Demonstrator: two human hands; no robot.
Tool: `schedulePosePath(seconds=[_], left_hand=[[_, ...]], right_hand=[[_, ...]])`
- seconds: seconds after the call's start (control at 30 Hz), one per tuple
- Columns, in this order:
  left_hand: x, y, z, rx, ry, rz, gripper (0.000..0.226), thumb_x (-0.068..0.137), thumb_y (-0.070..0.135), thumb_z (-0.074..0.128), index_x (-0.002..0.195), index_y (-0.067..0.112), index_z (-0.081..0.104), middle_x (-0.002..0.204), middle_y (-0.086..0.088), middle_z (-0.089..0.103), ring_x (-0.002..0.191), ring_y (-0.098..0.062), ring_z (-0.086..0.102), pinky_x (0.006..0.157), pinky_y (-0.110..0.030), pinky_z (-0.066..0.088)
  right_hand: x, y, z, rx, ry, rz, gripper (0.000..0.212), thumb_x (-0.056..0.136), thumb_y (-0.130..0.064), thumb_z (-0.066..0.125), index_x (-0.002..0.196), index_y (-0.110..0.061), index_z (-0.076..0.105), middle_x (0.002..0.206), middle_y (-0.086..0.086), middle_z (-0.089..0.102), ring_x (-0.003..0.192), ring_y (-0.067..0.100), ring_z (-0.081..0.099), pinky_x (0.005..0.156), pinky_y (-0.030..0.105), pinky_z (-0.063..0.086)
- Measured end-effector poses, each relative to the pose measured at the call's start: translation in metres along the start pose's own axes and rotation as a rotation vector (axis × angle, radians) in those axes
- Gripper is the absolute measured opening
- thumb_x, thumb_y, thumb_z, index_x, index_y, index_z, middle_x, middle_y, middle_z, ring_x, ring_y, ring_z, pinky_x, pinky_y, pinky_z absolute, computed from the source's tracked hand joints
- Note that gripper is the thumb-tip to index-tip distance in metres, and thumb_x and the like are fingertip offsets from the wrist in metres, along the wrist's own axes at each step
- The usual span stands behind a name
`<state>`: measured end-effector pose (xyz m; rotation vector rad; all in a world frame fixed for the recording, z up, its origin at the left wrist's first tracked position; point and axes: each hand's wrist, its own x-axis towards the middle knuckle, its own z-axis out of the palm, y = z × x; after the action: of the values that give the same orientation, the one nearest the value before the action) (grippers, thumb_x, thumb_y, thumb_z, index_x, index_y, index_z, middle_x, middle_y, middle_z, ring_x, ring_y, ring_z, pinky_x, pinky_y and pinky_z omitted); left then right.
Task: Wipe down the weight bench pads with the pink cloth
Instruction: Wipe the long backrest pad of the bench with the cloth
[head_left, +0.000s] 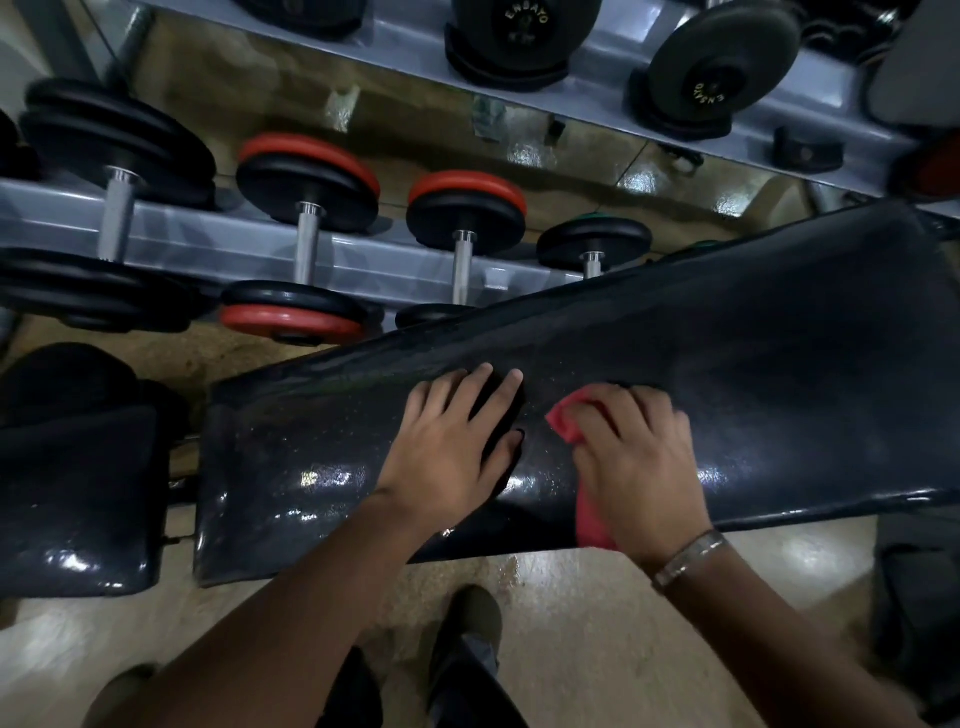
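A long black bench pad (753, 364) runs from lower left up to the right, shiny and speckled with droplets. A shorter black seat pad (78, 499) lies at its left end, across a narrow gap. My left hand (452, 441) rests flat on the long pad with fingers spread. Just to its right, my right hand (639, 457) presses the pink cloth (563, 421) onto the pad, fingers curled over it. The cloth peeks out by my fingers and hangs down off the pad's near edge by my wrist.
A grey dumbbell rack (249, 254) stands right behind the bench, holding several black and red dumbbells (306, 208). A higher shelf carries large black dumbbells (722, 67). My feet (467, 629) stand on the glossy tan floor (587, 649) before the bench. A dark object (919, 623) sits at the right edge.
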<state>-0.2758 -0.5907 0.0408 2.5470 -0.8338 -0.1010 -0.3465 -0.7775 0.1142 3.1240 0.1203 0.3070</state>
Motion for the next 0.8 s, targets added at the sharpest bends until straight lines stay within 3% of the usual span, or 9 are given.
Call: schedulePosePath(seconds=[0.07,0.17,0.23,0.33,0.43,0.5,0.6,0.7,0.8], left_hand=[[0.004,-0.004,-0.004,-0.009,-0.003,0.028,0.055,0.101,0.045,0.041,0.152,0.025,0.038,0.146,-0.005,0.046,0.131,-0.028,0.043,0.11,-0.046,0.034],[0.01,-0.014,-0.012,-0.007,-0.045,0.011,0.059,0.098,0.05,0.042,0.152,0.027,0.034,0.148,-0.005,0.04,0.136,-0.029,0.036,0.111,-0.049,0.034],[0.011,-0.02,-0.015,-0.029,-0.081,-0.051,0.064,0.097,0.055,0.039,0.155,0.03,0.027,0.155,-0.003,0.033,0.139,-0.028,0.032,0.112,-0.051,0.034],[0.009,-0.022,-0.016,-0.038,-0.107,-0.08,0.067,0.095,0.06,0.036,0.156,0.036,0.02,0.158,0.001,0.031,0.14,-0.026,0.03,0.111,-0.051,0.036],[0.012,-0.023,-0.018,-0.047,-0.119,-0.078,0.069,0.094,0.062,0.036,0.156,0.038,0.021,0.157,0.003,0.033,0.139,-0.024,0.032,0.11,-0.049,0.038],[0.012,-0.024,-0.018,-0.048,-0.115,-0.083,0.07,0.093,0.062,0.037,0.156,0.038,0.022,0.157,0.003,0.034,0.138,-0.023,0.033,0.109,-0.048,0.039],[0.012,-0.021,-0.017,-0.058,-0.102,-0.095,0.069,0.092,0.062,0.038,0.156,0.038,0.024,0.157,0.004,0.035,0.137,-0.022,0.034,0.108,-0.047,0.039],[0.013,-0.02,-0.016,-0.051,-0.093,-0.104,0.068,0.093,0.061,0.039,0.155,0.038,0.025,0.156,0.004,0.036,0.136,-0.023,0.036,0.107,-0.048,0.04],[0.012,-0.022,-0.015,-0.062,-0.097,-0.103,0.068,0.093,0.061,0.038,0.155,0.038,0.025,0.157,0.004,0.036,0.137,-0.023,0.036,0.108,-0.047,0.04]], right_hand=[[-0.006,-0.007,0.007,-0.021,-0.028,-0.124,0.027,0.085,-0.016,0.065,0.11,-0.023,0.066,0.115,-0.002,0.065,0.102,0.025,0.053,0.079,0.038,0.042],[-0.007,0.005,0.003,0.003,-0.064,-0.305,0.02,0.095,-0.021,0.055,0.111,-0.024,0.067,0.12,-0.005,0.067,0.104,0.023,0.057,0.083,0.039,0.047],[0.006,0.014,-0.001,0.023,-0.02,-0.195,0.025,0.1,-0.019,0.049,0.109,-0.024,0.071,0.12,-0.007,0.068,0.102,0.023,0.059,0.08,0.042,0.048],[0.021,0.01,0.001,-0.001,0.049,0.016,0.03,0.089,-0.006,0.058,0.112,-0.022,0.07,0.122,-0.002,0.066,0.103,0.028,0.057,0.081,0.042,0.048],[0.012,-0.01,0.007,-0.063,-0.063,-0.045,0.043,0.087,-0.008,0.063,0.129,-0.018,0.062,0.132,0.006,0.061,0.116,0.032,0.056,0.101,0.047,0.045],[0.004,-0.015,0.007,-0.075,-0.189,-0.133,0.05,0.089,-0.015,0.052,0.139,-0.018,0.055,0.141,0.007,0.055,0.13,0.032,0.051,0.115,0.052,0.037],[0.019,-0.002,0.006,-0.087,-0.204,-0.127,0.054,0.09,-0.013,0.037,0.141,-0.02,0.054,0.141,0.004,0.054,0.135,0.028,0.047,0.12,0.051,0.03],[0.043,-0.006,0.01,-0.12,-0.174,0.026,0.052,0.091,-0.009,0.041,0.141,-0.016,0.052,0.142,0.006,0.051,0.139,0.03,0.042,0.123,0.05,0.022],[0.04,-0.014,0.02,-0.131,-0.262,-0.107,0.055,0.089,-0.011,0.045,0.143,-0.019,0.051,0.146,0.005,0.049,0.144,0.03,0.037,0.124,0.051,0.022]])
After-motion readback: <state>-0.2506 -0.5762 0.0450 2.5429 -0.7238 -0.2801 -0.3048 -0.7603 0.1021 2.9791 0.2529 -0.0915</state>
